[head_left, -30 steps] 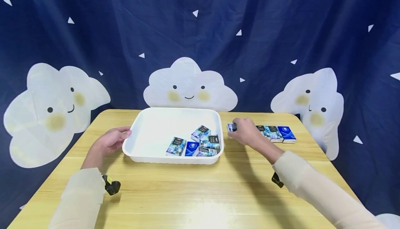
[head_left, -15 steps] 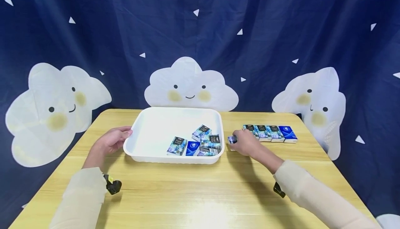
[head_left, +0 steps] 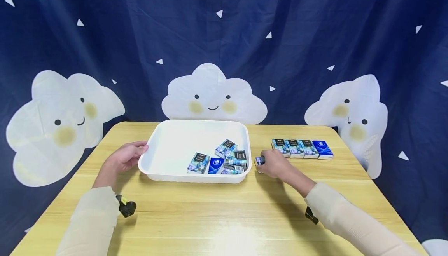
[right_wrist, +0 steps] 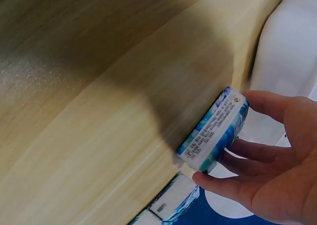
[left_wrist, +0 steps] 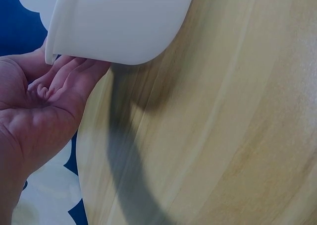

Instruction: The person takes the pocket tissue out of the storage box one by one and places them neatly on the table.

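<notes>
Cream sleeves frame a wooden table (head_left: 217,217) in the head view. On the left, the left hand (head_left: 124,159) rests against the near-left corner of the white tray (head_left: 164,170) — in the left wrist view its fingers (left_wrist: 69,76) lie loosely straight under the tray's rim (left_wrist: 54,41), touching it without curling round it. Inside the tray, toward its right side, lies a small heap of tissue packs (head_left: 220,159). Just right of the tray's right wall, the right hand (head_left: 274,164) holds a blue-patterned tissue pack (head_left: 259,160) low over the table; the right wrist view shows the pack (right_wrist: 214,131) pinched between thumb and curled fingers (right_wrist: 233,183), standing on edge, close to the tray wall (right_wrist: 282,61) but apart from it. Farther right, behind the hand, a row of four packs (head_left: 302,149) lies side by side on the table — three patterned, the rightmost plain blue.
</notes>
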`<move>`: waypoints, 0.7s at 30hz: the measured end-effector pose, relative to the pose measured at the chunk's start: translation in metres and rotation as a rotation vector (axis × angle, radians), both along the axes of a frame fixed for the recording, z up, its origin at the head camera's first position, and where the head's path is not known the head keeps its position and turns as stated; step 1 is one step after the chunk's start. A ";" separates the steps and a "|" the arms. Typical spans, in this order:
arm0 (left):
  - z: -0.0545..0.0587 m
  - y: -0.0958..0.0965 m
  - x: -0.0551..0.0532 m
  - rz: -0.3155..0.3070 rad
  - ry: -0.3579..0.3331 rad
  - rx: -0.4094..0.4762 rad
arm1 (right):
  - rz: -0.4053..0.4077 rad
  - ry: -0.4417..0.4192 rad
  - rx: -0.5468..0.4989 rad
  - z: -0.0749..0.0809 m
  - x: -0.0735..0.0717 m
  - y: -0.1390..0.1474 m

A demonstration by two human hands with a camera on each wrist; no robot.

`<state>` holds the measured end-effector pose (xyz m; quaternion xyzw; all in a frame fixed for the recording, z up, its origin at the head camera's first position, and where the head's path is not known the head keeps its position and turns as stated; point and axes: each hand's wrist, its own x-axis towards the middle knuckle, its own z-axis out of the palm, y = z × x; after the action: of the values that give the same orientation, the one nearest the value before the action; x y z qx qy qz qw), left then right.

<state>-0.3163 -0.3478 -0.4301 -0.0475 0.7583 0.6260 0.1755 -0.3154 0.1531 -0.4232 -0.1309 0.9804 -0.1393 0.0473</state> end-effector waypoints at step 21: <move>-0.001 0.001 0.000 0.014 -0.014 0.001 | 0.101 0.010 -0.017 0.019 -0.010 0.002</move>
<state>-0.3161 -0.3473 -0.4308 -0.0570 0.7563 0.6273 0.1765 -0.3250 0.1548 -0.4038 -0.1815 0.9715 -0.1444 0.0484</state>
